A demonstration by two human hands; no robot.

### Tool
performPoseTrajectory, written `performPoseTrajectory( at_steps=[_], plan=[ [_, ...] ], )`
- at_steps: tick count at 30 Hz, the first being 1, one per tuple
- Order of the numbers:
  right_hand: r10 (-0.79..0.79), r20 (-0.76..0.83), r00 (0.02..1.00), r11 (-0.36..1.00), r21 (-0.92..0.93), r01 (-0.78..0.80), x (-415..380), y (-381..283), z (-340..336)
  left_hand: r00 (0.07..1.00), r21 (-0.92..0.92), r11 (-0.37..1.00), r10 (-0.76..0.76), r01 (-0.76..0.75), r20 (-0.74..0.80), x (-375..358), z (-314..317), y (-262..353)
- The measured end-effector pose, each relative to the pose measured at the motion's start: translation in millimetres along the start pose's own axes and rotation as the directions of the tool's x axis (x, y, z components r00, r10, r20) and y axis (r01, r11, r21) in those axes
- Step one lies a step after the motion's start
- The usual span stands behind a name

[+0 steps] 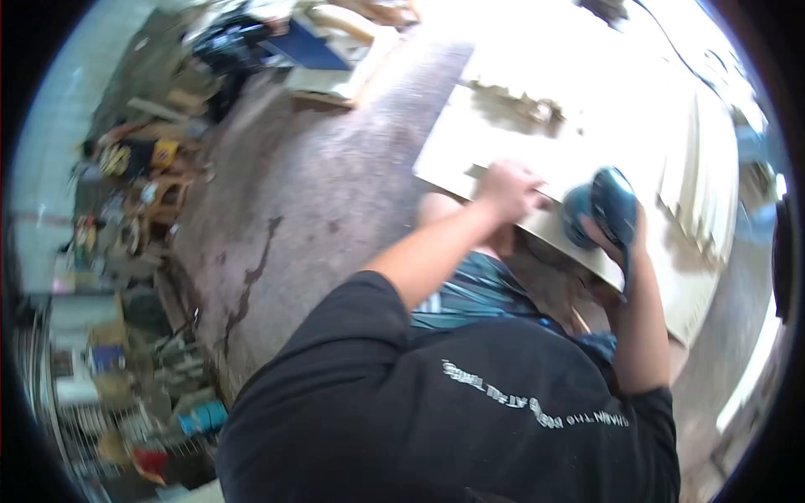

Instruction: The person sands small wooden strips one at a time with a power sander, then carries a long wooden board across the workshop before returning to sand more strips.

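My right hand [633, 232] is wrapped around a teal electric sander [614, 199], its round part tilted toward the left above the front edge of the pale work table [620, 126]. Just left of it, at the same edge, my left hand [510, 191] is closed, fingers pinched together. Some small thing may be between those fingers, but blur hides what it is. A gap separates the left hand from the sander.
Small wooden pieces [537, 109] lie in a row on the table's far left. Long pale strips [696, 180] are stacked at the right. A dark cord [671, 42] runs across the back. Beyond the concrete floor [310, 176], another person [134, 159] is among wooden parts.
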State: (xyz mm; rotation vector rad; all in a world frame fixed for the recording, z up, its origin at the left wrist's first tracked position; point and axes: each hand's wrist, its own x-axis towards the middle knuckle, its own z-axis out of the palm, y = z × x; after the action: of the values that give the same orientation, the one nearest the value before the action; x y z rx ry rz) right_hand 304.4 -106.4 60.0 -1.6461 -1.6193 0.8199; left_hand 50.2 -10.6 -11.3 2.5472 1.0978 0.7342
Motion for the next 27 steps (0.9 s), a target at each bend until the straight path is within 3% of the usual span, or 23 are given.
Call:
performPoseTrajectory(
  at_steps=[3, 5, 6, 12, 15, 17, 20, 23, 25, 27],
  plan=[
    [0.082, -0.09, 0.992, 0.995, 0.066, -0.077, -17.4, 20.1, -17.8, 0.999, 0.002, 0.999, -0.041, 0.041, -0.009, -0.4, -1.9, 8.6],
    [0.054, -0.211, 0.976, 0.999, 0.017, -0.052, -31.6, 34.4, -33.6, 0.999, 0.011, 1.0, -0.022, 0.022, -0.031, 0.1, 1.0, 6.2],
    [0.12, -0.227, 0.966, 0.989, 0.114, -0.096, -36.8, 65.3, -37.5, 0.999, 0.008, 0.999, -0.034, 0.034, -0.027, 0.4, -0.9, 8.4],
    [-0.058, -0.371, 0.927, 0.985, 0.131, 0.114, -56.7, 83.0, -59.9, 0.998, -0.005, 1.0, 0.012, -0.012, -0.057, 1.5, -0.3, 6.5],
    [-0.041, -0.343, 0.938, 0.999, -0.022, 0.036, -50.0, 87.5, -46.1, 0.999, -0.016, 0.999, -0.051, 0.051, 0.008, 2.4, -6.6, 11.4],
    [0.068, -0.321, 0.945, 0.997, 0.062, -0.051, -39.8, 43.4, -32.9, 0.999, -0.015, 0.999, -0.037, 0.037, -0.016, 2.0, -1.4, 11.0],
    [0.164, -0.112, 0.98, 0.986, 0.032, -0.161, -16.9, 27.2, -18.3, 1.0, -0.033, 0.999, -0.024, 0.023, -0.019, 1.4, 2.9, 8.6],
    [-0.044, -0.154, 0.987, 0.99, 0.124, 0.064, -1.5, 53.3, 2.6, 1.0, -0.07, 0.998, 0.001, -0.003, -0.03, 1.9, 28.4, -10.5],
    [-0.173, -0.174, 0.969, 0.956, 0.207, 0.208, 4.1, 76.6, 12.2, 0.999, 0.079, 0.997, 0.018, -0.015, -0.044, 0.5, 4.4, 5.8],
    [-0.156, -0.182, 0.971, 0.987, -0.006, 0.158, -6.3, 68.0, -3.0, 0.999, 0.065, 0.998, -0.025, 0.027, -0.04, -3.3, 3.6, 5.9]
  ],
)
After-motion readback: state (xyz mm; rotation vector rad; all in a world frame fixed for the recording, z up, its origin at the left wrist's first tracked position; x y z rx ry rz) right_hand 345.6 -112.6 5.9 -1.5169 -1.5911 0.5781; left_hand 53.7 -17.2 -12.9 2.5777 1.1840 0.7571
